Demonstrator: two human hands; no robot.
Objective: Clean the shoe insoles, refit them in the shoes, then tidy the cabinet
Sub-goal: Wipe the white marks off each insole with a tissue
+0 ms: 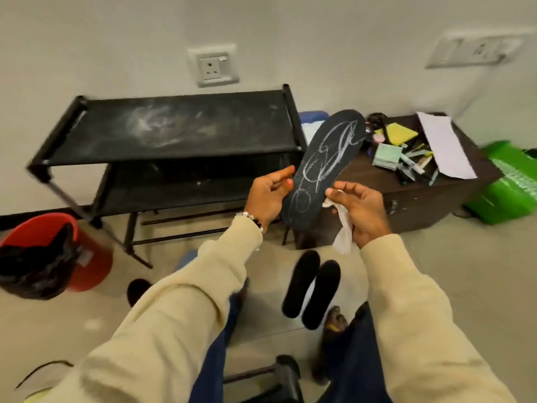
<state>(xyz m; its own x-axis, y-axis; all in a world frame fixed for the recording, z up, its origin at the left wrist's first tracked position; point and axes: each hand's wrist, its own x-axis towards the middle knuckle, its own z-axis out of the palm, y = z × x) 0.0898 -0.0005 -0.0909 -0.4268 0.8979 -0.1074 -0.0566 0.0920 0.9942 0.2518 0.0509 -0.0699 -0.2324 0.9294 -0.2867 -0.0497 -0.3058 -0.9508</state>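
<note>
Pale wall with a socket (214, 68) up top, tiled floor below, and a dusty black shoe rack (174, 132) filling the left centre of the frame. We're mid-clean, we'd say: the insole (322, 167), scrawled with chalky white marks, is held upright at centre. Our left hand (268, 196) pinches its left edge near the heel, thumb in front, fingers curled behind. Our right hand (360, 210) has its fingers curled round a white wipe (343, 237), thumb tip touching the insole's right edge. Two more insoles (311, 289) lie side by side on the floor, lower centre. Next, we reckon, the wipe must press flat across those marks while the left hand braces.
</note>
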